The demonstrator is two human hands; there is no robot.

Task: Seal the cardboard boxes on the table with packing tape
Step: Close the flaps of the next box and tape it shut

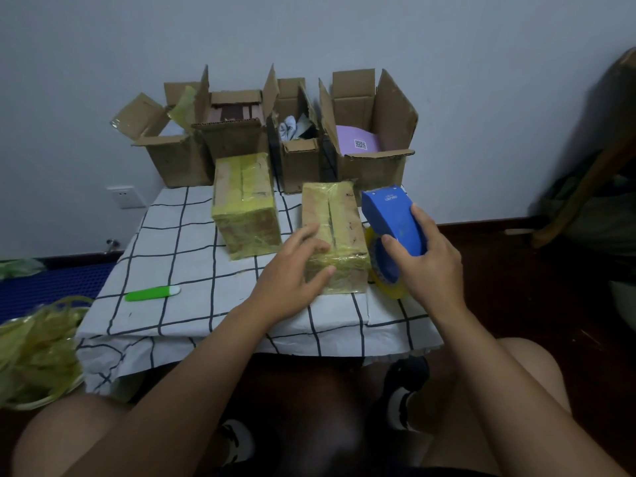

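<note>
A small cardboard box [335, 215], closed and wrapped in yellowish tape, stands near the table's front right. My left hand [296, 266] rests on its near left corner, fingers spread over the top and side. My right hand [426, 259] grips a blue tape dispenser [392, 218] with a yellow tape roll [389, 287], just right of that box. A second taped box [246, 204] stands to the left of it. Several open cardboard boxes [371, 132] line the back of the table.
A green and white utility knife [151, 292] lies on the checked tablecloth [179, 242] at the front left. A heap of crumpled yellow tape [34, 352] sits on the floor at the left. My knees are under the table's near edge.
</note>
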